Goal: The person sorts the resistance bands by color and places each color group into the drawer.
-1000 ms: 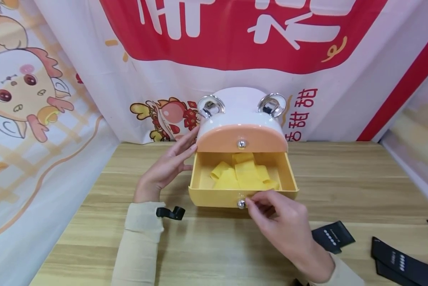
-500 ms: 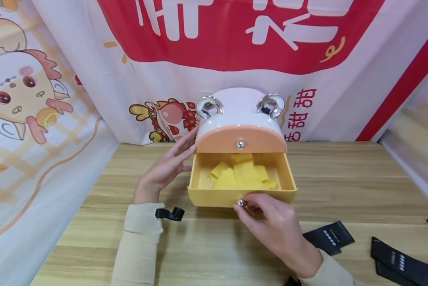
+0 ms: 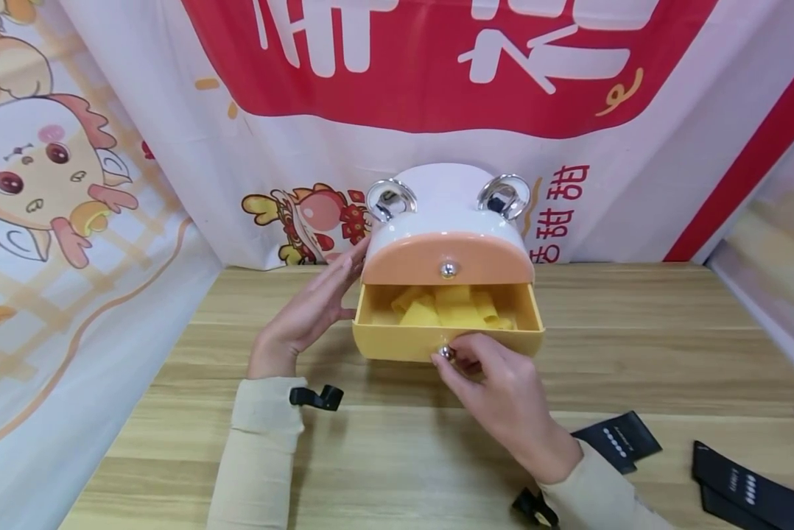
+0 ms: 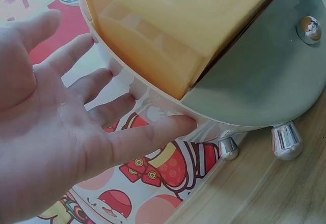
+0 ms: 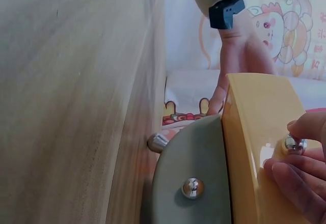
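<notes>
A small rounded drawer box (image 3: 446,195) with a white shell and two silver ear-like rings stands against the back cloth. Its yellow middle drawer (image 3: 384,344) is pulled part way out and holds folded yellow strips (image 3: 459,308). My right hand (image 3: 503,394) pinches the drawer's silver knob (image 5: 293,144) between thumb and fingers. Against the box's left side rests my left hand (image 3: 311,309), its fingers extended and fingertips touching the shell in the left wrist view. Above is a peach drawer (image 3: 410,261), shut; below, a grey-green drawer (image 4: 265,76), also shut.
Black printed cards (image 3: 619,442) lie at the right of the wooden table (image 3: 384,456), with more black cards (image 3: 755,486) nearer the edge. Printed cloth (image 3: 304,140) hangs close behind the box and along the left. Short silver feet (image 4: 287,140) hold the box up.
The yellow drawer has slid some way back into the box. My right hand took hold of the knob and moved inward with it. The left hand stays at the box's side.
</notes>
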`<action>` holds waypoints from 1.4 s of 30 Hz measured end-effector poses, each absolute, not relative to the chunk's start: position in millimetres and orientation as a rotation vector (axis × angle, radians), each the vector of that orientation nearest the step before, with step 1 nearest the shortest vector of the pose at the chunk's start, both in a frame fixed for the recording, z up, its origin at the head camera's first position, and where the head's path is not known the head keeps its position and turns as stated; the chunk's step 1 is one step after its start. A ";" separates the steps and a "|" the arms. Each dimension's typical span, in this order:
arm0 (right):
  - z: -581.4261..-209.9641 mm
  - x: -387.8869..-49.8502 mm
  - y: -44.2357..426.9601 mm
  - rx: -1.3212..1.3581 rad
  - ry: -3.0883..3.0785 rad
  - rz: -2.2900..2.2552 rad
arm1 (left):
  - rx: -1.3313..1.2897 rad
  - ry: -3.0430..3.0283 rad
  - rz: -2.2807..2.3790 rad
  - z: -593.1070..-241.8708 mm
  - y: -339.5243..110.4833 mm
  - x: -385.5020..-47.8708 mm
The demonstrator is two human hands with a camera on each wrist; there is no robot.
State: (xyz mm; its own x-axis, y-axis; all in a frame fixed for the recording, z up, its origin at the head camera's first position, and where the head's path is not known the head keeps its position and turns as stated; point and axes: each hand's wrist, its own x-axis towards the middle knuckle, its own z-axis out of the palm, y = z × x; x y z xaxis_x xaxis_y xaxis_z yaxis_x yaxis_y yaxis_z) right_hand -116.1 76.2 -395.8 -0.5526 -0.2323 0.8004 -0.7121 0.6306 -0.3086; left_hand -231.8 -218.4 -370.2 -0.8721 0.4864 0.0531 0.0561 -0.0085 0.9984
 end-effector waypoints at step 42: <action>-411.5 -169.3 69.4 0.438 -2.178 1.123 | 0.338 2.090 2.071 -370.1 -208.6 -230.5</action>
State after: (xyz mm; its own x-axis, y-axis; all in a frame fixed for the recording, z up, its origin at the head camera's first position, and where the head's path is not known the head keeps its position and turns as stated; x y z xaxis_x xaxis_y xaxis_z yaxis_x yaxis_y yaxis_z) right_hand -169.3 69.4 -411.5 -0.7393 -0.0026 0.6734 -0.5500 0.5793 -0.6016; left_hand -230.5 -208.6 -370.1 -0.9580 0.2849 0.0316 0.0342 0.0041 0.9994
